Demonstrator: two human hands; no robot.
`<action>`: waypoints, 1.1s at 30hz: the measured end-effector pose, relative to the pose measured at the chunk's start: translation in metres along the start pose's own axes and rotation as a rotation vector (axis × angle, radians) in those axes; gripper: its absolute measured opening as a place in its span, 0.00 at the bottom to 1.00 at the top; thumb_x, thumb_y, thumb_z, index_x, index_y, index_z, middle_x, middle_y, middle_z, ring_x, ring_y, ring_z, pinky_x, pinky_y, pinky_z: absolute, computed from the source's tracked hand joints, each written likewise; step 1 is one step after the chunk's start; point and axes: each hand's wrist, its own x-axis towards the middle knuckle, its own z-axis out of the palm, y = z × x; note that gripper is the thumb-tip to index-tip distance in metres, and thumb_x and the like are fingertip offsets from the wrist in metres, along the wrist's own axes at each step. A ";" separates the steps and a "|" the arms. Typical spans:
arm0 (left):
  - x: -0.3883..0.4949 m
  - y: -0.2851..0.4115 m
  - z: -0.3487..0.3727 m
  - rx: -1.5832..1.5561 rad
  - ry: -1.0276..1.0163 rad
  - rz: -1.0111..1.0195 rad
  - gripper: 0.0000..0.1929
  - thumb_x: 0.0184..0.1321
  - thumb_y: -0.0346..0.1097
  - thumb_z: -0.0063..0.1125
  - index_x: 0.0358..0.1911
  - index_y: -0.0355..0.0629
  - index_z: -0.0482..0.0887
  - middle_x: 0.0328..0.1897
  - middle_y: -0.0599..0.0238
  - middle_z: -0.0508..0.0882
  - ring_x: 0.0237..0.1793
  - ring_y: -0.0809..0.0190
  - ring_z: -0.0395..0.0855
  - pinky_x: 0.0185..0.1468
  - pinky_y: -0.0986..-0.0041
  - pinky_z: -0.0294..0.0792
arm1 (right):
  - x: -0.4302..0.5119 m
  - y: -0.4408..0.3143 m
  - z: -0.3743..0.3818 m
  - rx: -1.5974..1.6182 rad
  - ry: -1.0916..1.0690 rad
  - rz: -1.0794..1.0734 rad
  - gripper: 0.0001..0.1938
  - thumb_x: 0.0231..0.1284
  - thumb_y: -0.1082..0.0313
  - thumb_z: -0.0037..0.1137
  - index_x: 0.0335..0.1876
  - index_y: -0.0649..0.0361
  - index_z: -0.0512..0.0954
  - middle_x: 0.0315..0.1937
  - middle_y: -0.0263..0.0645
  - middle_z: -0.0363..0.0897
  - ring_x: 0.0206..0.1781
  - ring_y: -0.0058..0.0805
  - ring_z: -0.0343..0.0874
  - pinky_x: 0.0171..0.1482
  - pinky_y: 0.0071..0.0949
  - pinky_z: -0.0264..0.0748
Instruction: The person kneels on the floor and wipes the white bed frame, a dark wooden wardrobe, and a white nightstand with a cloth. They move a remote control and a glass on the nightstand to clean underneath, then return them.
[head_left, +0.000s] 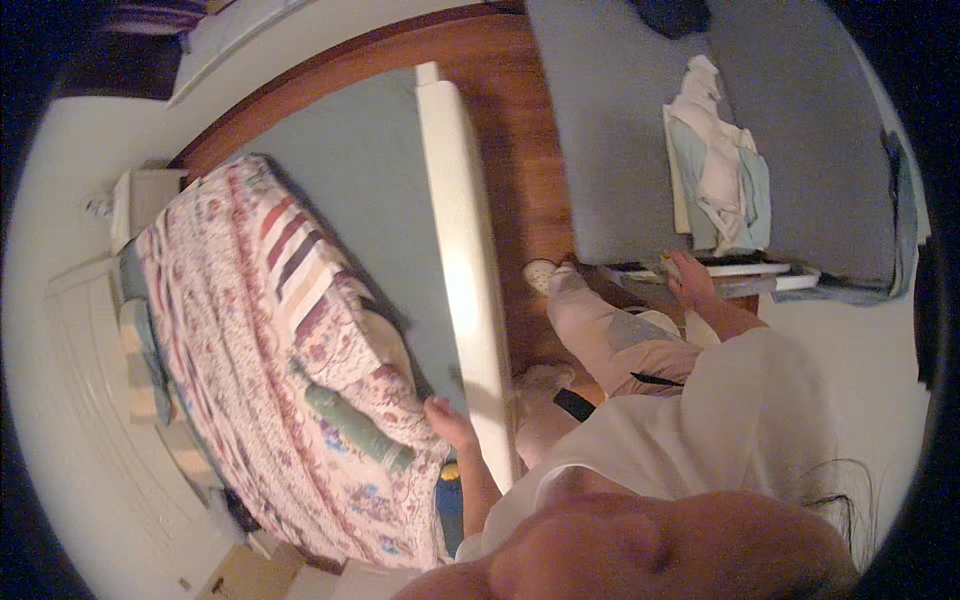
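A floral quilt (247, 360) with red borders covers much of the bed on the left. My left hand (450, 427) is at its near edge, thumb uppermost, and appears to pinch the cloth. Close by, a rolled green cloth (356, 427) lies on the quilt, and striped fabric (300, 262) shows farther up. My right hand (688, 279) is at the front edge of a grey upholstered surface (622, 150), beside a white strip (750, 270). Its fingers are curled, and whatever may be in them is too small to make out. Beyond that hand lie folded pale garments (716, 165).
A pale bed rail (461, 262) runs along the bare blue-grey mattress (352, 172). Brown wooden flooring (517, 112) lies between bed and grey surface. A patterned slipper (540, 276) is on my foot. A small white cabinet (146, 199) stands past the quilt.
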 end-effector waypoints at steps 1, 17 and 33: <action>0.004 0.033 -0.009 0.006 -0.050 0.025 0.10 0.70 0.33 0.46 0.49 0.34 0.75 0.39 0.46 0.80 0.40 0.46 0.79 0.46 0.61 0.71 | 0.000 0.007 0.007 -0.003 0.021 -0.013 0.29 0.51 0.68 0.60 0.62 0.55 0.66 0.50 0.51 0.75 0.52 0.55 0.75 0.54 0.48 0.73; 0.062 0.317 -0.112 -0.459 -0.451 -0.050 0.13 0.69 0.33 0.52 0.55 0.39 0.76 0.36 0.62 0.87 0.32 0.71 0.81 0.34 0.78 0.72 | 0.066 -0.012 -0.003 0.297 0.089 0.199 0.31 0.62 0.57 0.53 0.66 0.70 0.64 0.48 0.61 0.78 0.44 0.50 0.80 0.47 0.47 0.78; 0.146 0.446 -0.242 -1.935 -0.686 0.066 0.12 0.68 0.35 0.56 0.52 0.42 0.76 0.38 0.69 0.81 0.18 0.78 0.56 0.21 0.86 0.52 | 0.059 -0.043 -0.073 0.235 0.055 -0.065 0.35 0.58 0.51 0.57 0.65 0.70 0.67 0.60 0.60 0.72 0.62 0.56 0.72 0.63 0.43 0.68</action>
